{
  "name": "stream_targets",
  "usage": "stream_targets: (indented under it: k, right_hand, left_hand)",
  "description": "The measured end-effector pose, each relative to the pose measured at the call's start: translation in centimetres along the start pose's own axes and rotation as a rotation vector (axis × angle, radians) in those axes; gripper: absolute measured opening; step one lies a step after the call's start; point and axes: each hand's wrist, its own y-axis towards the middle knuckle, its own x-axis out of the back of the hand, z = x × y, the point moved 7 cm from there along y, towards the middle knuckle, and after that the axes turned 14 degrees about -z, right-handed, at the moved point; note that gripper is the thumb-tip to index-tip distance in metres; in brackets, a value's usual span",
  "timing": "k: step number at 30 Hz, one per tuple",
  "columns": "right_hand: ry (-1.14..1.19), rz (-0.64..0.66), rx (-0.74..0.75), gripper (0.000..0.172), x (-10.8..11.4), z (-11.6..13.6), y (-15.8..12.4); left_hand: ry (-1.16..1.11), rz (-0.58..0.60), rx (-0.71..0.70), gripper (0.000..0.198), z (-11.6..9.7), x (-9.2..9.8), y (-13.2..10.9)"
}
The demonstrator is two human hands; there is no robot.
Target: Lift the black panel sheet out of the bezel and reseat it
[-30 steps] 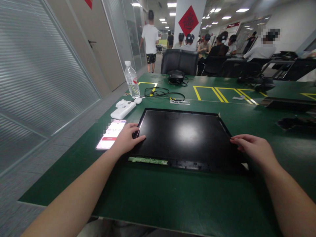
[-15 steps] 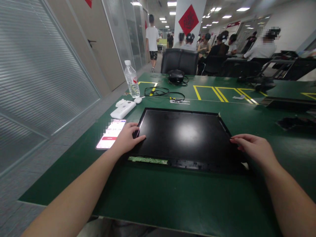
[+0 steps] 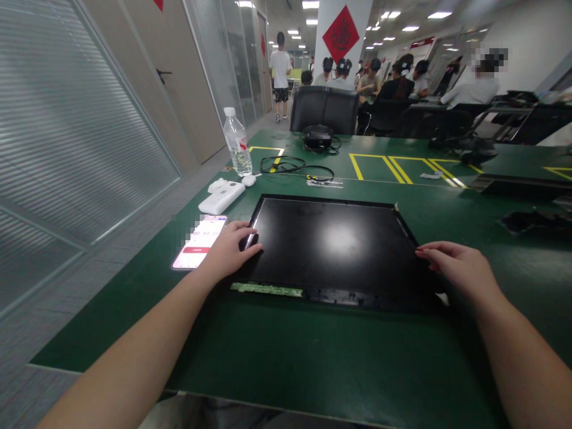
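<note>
A black flat display panel (image 3: 330, 244) lies face up on the green table (image 3: 286, 363). A narrow green circuit board (image 3: 267, 289) runs along the left part of its near edge. My left hand (image 3: 232, 247) rests on the panel's left edge, fingers apart, thumb on the screen side. At the right edge, my right hand (image 3: 456, 262) has thumb and fingers pinched together on the panel's rim. A small pale flap (image 3: 442, 298) shows at the near right corner.
Left of the panel are a lit phone (image 3: 201, 241), a white device (image 3: 222, 198) and a water bottle (image 3: 238, 143). Behind it lie a black cable (image 3: 286, 165) and a black device (image 3: 319, 138). Dark parts (image 3: 536, 221) lie at the right. People sit farther back.
Both hands keep nearly the same places on the panel. A person in the background has walked slightly farther away.
</note>
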Motion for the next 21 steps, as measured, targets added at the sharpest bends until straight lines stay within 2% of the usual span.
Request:
stream_targets:
  k: [3, 6, 13, 21]
  right_hand:
    - [-0.024, 0.002, 0.006, 0.024, -0.1, -0.2, 0.1]
    - [-0.032, 0.0, 0.03, 0.029, -0.1, -0.2, 0.1]
    - [-0.04, -0.002, 0.028, 0.029, -0.2, -0.3, 0.3]
    - [-0.052, -0.006, 0.052, 0.026, -0.2, -0.2, 0.3]
  left_hand:
    - [0.004, 0.059, -0.046, 0.067, -0.8, 0.6, -0.1]
    - [0.015, 0.177, -0.114, 0.072, -1.6, 1.2, -0.4]
    - [0.0, 0.332, -0.065, 0.087, -1.1, 2.2, -0.9]
    - [-0.021, 0.373, -0.06, 0.087, -0.8, 2.0, -1.1]
